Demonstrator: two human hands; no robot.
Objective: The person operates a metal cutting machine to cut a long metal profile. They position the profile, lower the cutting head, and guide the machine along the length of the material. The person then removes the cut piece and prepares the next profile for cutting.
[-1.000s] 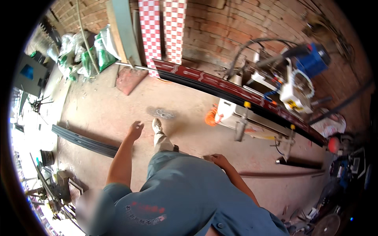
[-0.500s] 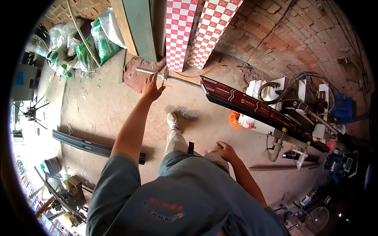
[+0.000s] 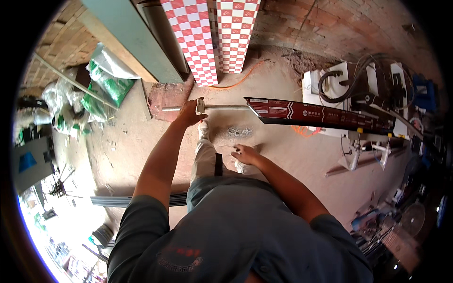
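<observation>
My left hand is closed round a pale metal stop block on a thin metal rod. The rod runs sideways, its free end poking out to the left of the hand. To the right it meets the slanted end of a long dark red profile with printed film and a black lower edge. My right hand hangs over the floor in front of me, loosely bent, fingers apart and holding nothing. It is well away from the profile.
Behind the profile stands a white machine with black hoses. Metal clamps with yellow tops sit below it. Checkered boards lean at the back, beside plastic bags. Dark strips lie on the floor at left.
My left hand has gone from spread fingers beside the stop block to a grip on it. My right hand has come forward and left. The view has turned.
</observation>
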